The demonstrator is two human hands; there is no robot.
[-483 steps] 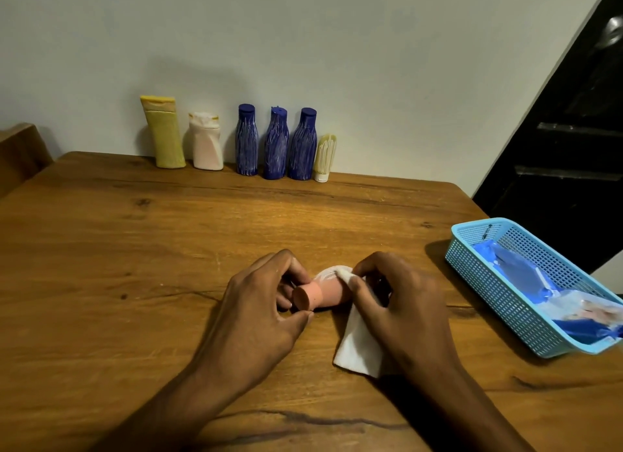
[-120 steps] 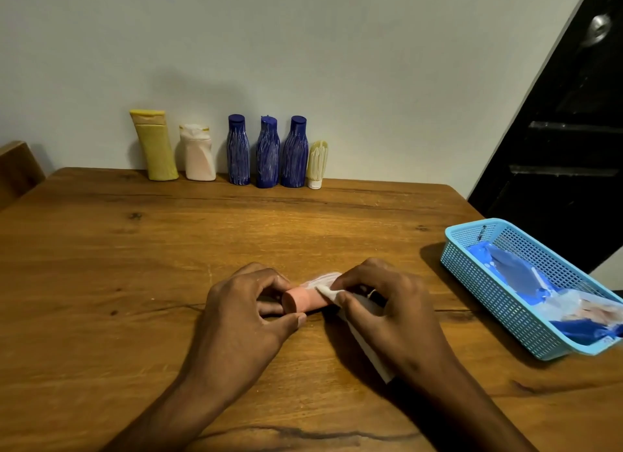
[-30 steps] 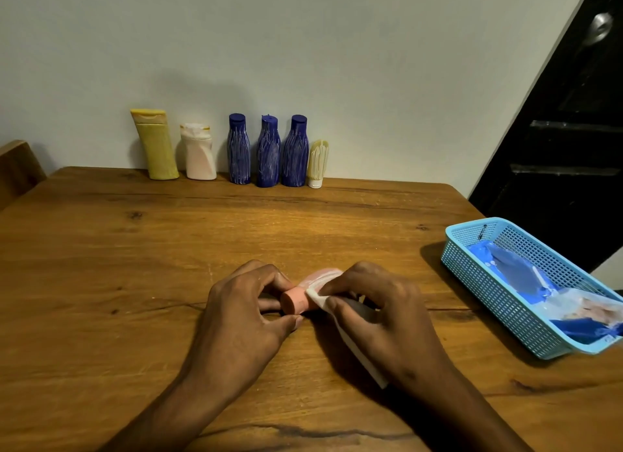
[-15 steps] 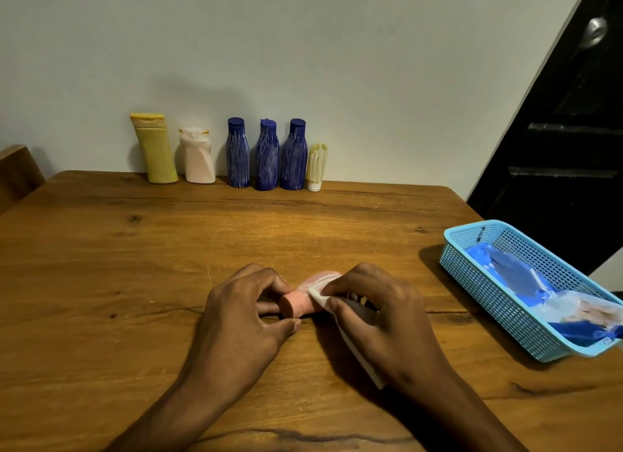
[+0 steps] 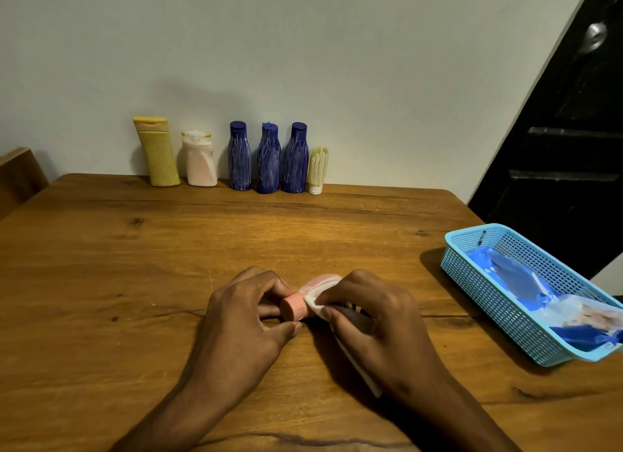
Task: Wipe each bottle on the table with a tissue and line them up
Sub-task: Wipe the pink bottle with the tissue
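A small pink tube lies on its side on the wooden table, cap end toward me. My left hand pinches the cap between thumb and fingers. My right hand holds a white tissue pressed against the tube's body, covering most of it; more tissue trails under the palm. Along the back wall stand a yellow bottle, a white bottle, three blue bottles and a small cream tube in a row.
A light blue mesh basket with blue and clear plastic packets sits at the table's right edge. A dark door is behind it. A wooden chair back shows at the far left.
My right hand with the tissue has shifted slightly along the pink tube. The left hand keeps its hold on the cap. The row of bottles is unchanged.
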